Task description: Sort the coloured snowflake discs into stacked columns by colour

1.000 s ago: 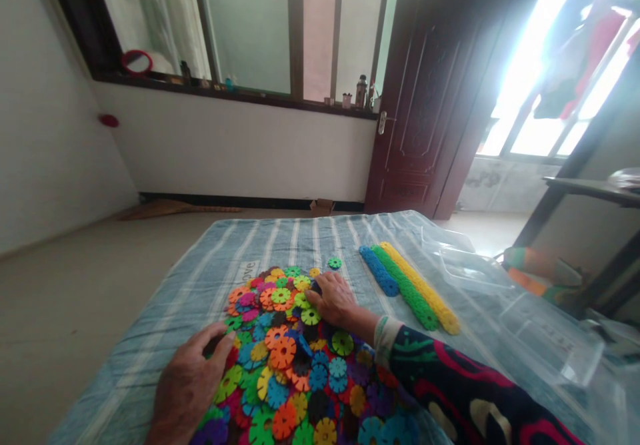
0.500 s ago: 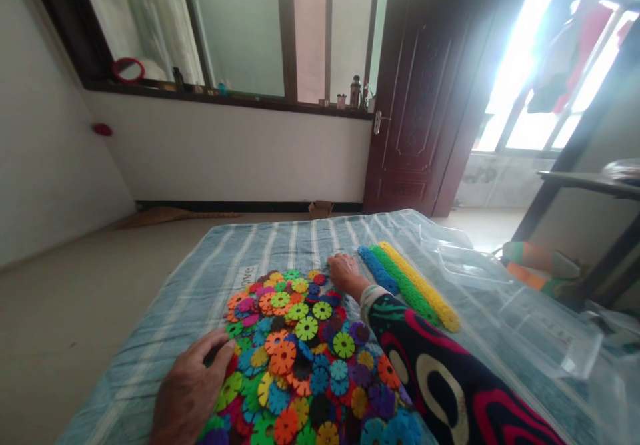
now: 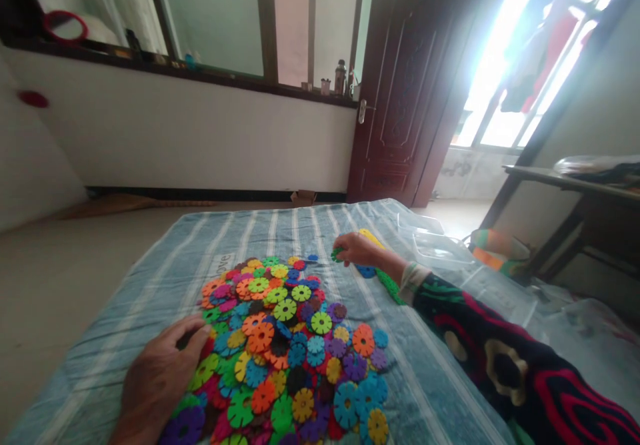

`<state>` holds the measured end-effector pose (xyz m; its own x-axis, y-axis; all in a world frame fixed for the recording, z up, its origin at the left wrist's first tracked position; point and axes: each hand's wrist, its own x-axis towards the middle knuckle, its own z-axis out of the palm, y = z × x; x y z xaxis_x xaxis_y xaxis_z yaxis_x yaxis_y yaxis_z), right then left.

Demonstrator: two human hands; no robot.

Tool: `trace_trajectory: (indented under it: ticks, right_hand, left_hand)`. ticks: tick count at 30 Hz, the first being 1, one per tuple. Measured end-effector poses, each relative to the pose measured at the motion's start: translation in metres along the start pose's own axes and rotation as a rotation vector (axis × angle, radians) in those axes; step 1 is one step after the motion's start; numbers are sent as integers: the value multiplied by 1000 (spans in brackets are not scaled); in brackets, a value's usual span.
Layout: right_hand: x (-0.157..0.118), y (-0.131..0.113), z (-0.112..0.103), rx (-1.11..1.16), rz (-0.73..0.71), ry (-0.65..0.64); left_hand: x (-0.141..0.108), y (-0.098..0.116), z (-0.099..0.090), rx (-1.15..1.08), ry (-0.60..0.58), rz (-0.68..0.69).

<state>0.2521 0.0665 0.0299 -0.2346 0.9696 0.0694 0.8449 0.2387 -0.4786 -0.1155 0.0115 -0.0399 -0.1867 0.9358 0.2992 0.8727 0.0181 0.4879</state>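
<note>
A heap of notched plastic discs (image 3: pixel 285 310) in many colours lies on the striped blue cloth (image 3: pixel 195 232). My left hand (image 3: pixel 163 372) rests at the heap's left edge, thumb and fingers curved together; what its fingertips hold, if anything, is hidden. Beyond the heap's right side, my right hand (image 3: pixel 353 248) pinches a green disc (image 3: pixel 337 254) just above the cloth. Behind this hand and its forearm run a yellow row of discs (image 3: pixel 370 236), a green row (image 3: pixel 390 286) and a blue row (image 3: pixel 367 271), all partly covered.
Clear plastic containers (image 3: pixel 443 248) stand on the cloth's right side. A dark red door (image 3: pixel 400 98) and a window ledge with small items are beyond the bed. At the right is a shelf (image 3: pixel 565 182). A cardboard box (image 3: pixel 303 198) sits on the floor.
My right hand has moved away from the heap toward the rows, and a green disc now shows in its fingers. The view has shifted, while my left hand stays by the heap.
</note>
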Motion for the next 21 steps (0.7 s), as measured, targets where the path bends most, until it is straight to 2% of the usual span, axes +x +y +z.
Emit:
trace_trajectory:
  ticks: [3,5,10,16,21]
  right_hand:
    - [-38,22,-30,0,17,-3]
    - [-64,35,-41,-17,25,-31]
    - [-111,57,-35,-180,21,-99]
    - [-130,62,-24,-357,24,-145]
    - [-130,59,-25,-542,10,-154]
  left_hand:
    - [2,4,-1,28,-87,-56]
    - [2,6,-2,41,-119,-66]
    - [2,8,-5,72,-105,-70]
    - [5,4,-4,95,-61,-49]
    - [6,6,-3,126,-108,-93]
